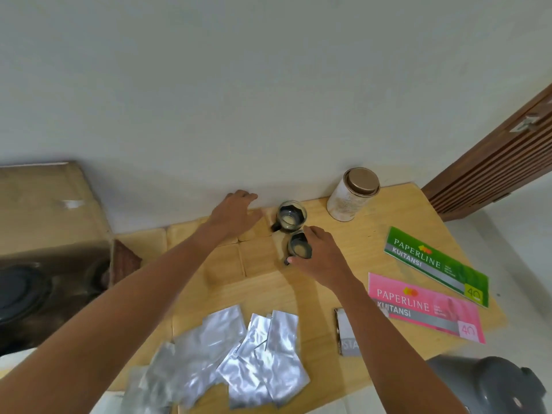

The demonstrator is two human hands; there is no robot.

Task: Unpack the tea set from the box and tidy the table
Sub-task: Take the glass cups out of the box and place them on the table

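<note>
Two small glass tea cups with black handles stand near the back of the wooden table. The far cup stands free by the wall. My right hand grips the near cup from the right side. My left hand lies flat, fingers spread, on a row of pale wooden blocks left of the cups, holding nothing. A cardboard box stands at the left, beside the table.
A white tin with a bronze lid stands at the back. Green and pink receipt books lie at the right. Several silver foil pouches cover the front. A small grey booklet lies under my right forearm. A grey helmet sits at the lower right.
</note>
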